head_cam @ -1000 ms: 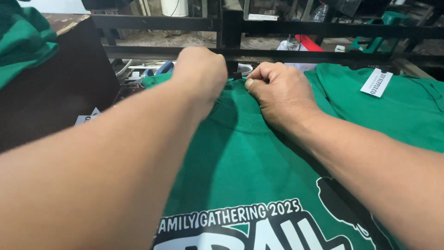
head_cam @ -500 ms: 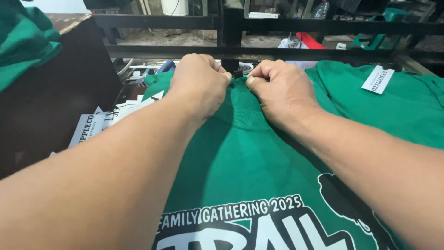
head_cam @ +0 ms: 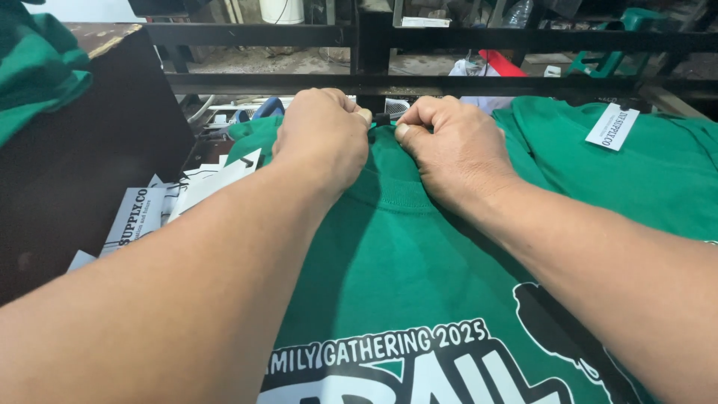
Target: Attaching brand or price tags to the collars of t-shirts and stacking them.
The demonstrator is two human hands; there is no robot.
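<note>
From where I watch, both hands meet at twelve o'clock on the green cotton T-shirt with the white and black print (head_cam: 419, 247), which lies flat in front of me, its collar (head_cam: 389, 193) at the far edge and the print at six o'clock. My left hand (head_cam: 323, 135) is curled closed, fingers narrow and pinched on the collar edge; my right hand (head_cam: 456, 150) is curled the same way at one o'clock of it, thumb pressed down on the fabric. Between the two sets of fingertips sits a small dark tab (head_cam: 382, 118), too small for me to say whether it is a label or a clip.

At three o'clock lies a second green shirt (head_cam: 643, 172) with a white paper tag (head_cam: 612, 127) on it. At nine o'clock are white printed paper cards (head_cam: 138, 217) beside a dark board (head_cam: 82, 164), and a black metal frame (head_cam: 449, 82) runs across the far side.

I judge the risk to be in the pinch: uneven pull between the hands could skew the collar and wrinkle the print, and a slipping grip could let the neck edge drop behind the frame rail
</note>
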